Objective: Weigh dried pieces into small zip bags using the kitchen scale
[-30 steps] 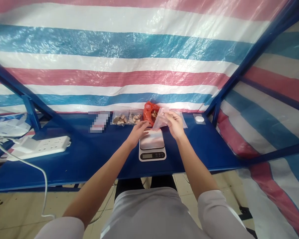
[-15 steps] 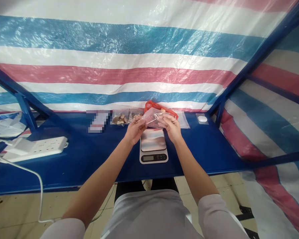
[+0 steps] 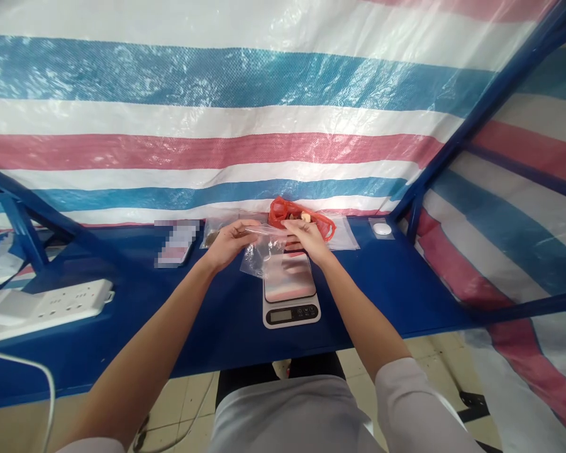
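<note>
Both my hands hold a small clear plastic bag by its top edge, above the far end of a white kitchen scale. My left hand pinches the bag's left corner. On the right corner my right hand is closed in the same way. The bag hangs down and looks empty. Just behind my hands lies a red plastic bag with brown pieces showing in it.
The scale stands on a blue table. At the back lie clear bags with brown pieces, a blurred packet and a small white round thing. A white power strip sits at the left. Striped tarpaulin walls the booth.
My left hand came up from the scale and took hold of the clear bag. Both hands then drew it left and lower, so it hangs from its top edge.
</note>
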Demonstrator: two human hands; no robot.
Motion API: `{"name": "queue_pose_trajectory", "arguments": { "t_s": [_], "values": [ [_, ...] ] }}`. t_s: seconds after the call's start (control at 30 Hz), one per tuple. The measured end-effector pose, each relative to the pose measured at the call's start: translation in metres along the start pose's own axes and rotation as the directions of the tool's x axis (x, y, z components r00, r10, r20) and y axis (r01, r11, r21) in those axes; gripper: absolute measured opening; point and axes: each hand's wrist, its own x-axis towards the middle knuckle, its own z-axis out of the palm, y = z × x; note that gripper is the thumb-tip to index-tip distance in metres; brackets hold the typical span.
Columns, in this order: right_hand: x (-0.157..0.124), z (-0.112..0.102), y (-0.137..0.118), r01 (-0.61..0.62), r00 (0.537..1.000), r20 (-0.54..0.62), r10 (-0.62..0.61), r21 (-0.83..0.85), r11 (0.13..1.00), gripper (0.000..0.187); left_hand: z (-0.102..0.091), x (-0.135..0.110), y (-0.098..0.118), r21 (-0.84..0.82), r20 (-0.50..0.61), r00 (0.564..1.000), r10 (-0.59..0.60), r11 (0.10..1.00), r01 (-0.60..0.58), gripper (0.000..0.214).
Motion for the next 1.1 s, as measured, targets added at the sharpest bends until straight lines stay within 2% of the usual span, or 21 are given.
{"name": "queue_pose_trajectory", "arguments": {
  "t_s": [0.17, 0.27, 0.33, 0.43, 0.5, 0.6, 0.7, 0.8, 0.87, 0.97, 1.1],
  "values": [
    [0.011, 0.009, 0.007, 0.014, 0.993, 0.115, -0.008, -0.054, 0.998, 0.025, -0.015, 0.011, 0.003, 0.161, 0.136, 0.990, -0.022, 0.987, -0.001, 0.047],
    [0.013, 0.010, 0.013, 0.050, 0.991, 0.130, -0.038, -0.089, 0.995, 0.027, -0.018, 0.015, -0.001, 0.230, 0.137, 0.990, -0.021, 0.973, -0.012, 0.050],
    [0.014, 0.011, 0.018, 0.073, 0.992, 0.107, -0.064, -0.084, 0.994, 0.027, -0.018, 0.016, -0.005, 0.300, 0.098, 0.995, 0.005, 0.953, -0.034, 0.053],
    [0.014, 0.010, 0.023, 0.105, 0.994, 0.041, -0.102, -0.096, 0.990, 0.028, -0.016, 0.015, -0.008, 0.444, -0.025, 0.990, 0.142, 0.888, -0.116, 0.052],
    [0.013, 0.009, 0.025, 0.143, 0.989, -0.010, -0.146, -0.146, 0.979, 0.028, -0.012, 0.011, -0.007, 0.548, -0.082, 0.958, 0.276, 0.815, -0.188, 0.047],
    [0.011, 0.007, 0.028, 0.212, 0.971, -0.061, -0.231, -0.227, 0.950, 0.024, 0.002, 0.005, -0.004, 0.632, -0.068, 0.918, 0.391, 0.728, -0.264, 0.037],
    [0.007, 0.005, 0.030, 0.259, 0.950, -0.094, -0.298, -0.301, 0.918, 0.020, 0.019, 0.003, -0.004, 0.600, -0.003, 0.936, 0.353, 0.749, -0.281, 0.026],
    [0.002, 0.002, 0.033, 0.345, 0.902, -0.093, -0.423, -0.436, 0.831, 0.016, 0.031, 0.007, -0.012, 0.534, -0.001, 0.961, 0.278, 0.812, -0.234, 0.025],
    [-0.002, -0.001, 0.035, 0.401, 0.868, -0.055, -0.494, -0.510, 0.761, 0.016, 0.036, 0.011, -0.020, 0.473, -0.023, 0.974, 0.226, 0.861, -0.189, 0.032],
    [-0.007, -0.005, 0.039, 0.445, 0.844, 0.019, -0.535, -0.581, 0.682, 0.018, 0.042, 0.016, -0.027, 0.361, -0.059, 0.991, 0.120, 0.928, -0.091, 0.045],
    [-0.011, -0.006, 0.042, 0.483, 0.821, 0.127, -0.557, -0.674, 0.558, 0.023, 0.049, 0.019, -0.027, 0.299, -0.119, 0.993, -0.012, 0.953, 0.047, 0.050]
  ]
}}
